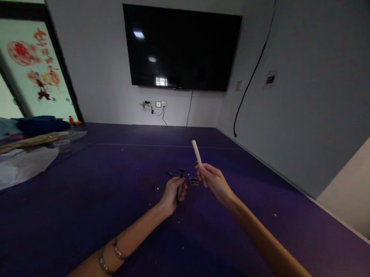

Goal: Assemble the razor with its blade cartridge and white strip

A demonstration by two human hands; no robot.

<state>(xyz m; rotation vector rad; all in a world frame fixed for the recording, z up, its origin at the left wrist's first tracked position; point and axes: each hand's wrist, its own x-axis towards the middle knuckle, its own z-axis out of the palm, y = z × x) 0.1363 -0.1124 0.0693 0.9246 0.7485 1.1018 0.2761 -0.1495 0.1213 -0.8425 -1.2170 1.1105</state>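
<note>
My left hand [174, 191] is closed around the dark handle of a razor [182, 170], whose small black head points up and away from me. In my right hand [216, 181] is a pale, slightly curved stick [197, 153], gripped near its lower end and tilted upward; its material is unclear. The razor and the stick are apart. Just beyond and between my hands lies a small clear case [194, 181] with dark strips in it. A short dark green piece [169, 173] rests on the purple surface [121, 223] left of the razor head.
Small white bits are scattered over the purple surface. At the far left lie clear plastic sheeting [26, 166], a clear cup [62, 146] and a dark blue cloth bundle [45, 124]. A black cable [257, 66] hangs along the right wall. A television [184, 48] is mounted ahead.
</note>
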